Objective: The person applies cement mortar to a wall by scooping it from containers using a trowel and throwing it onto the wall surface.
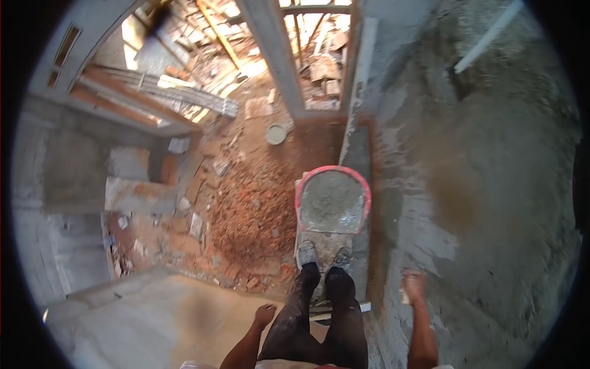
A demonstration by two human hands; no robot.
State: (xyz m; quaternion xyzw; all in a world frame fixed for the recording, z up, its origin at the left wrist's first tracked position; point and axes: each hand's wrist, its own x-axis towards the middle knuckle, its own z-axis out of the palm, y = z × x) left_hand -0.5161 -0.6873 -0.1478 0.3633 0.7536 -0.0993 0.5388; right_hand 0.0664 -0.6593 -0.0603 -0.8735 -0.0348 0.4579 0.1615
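My left hand (265, 315) hangs beside my left leg with its fingers curled; what they hold, if anything, is hidden. My right hand (413, 285), at the grey plastered surface (491, 234) on the right, is closed on a small pale object I cannot make out. Beyond my shoes, a pink-rimmed tub (332, 200) of wet grey mortar rests on the narrow board (326, 243) that my feet stand on.
Red brick rubble (246, 203) lies below on the left. A small pale bucket (275, 134) stands farther off. Concrete posts (264, 43) frame openings onto debris and poles. A white pipe (485, 37) is at top right, a concrete ledge (123, 320) at lower left.
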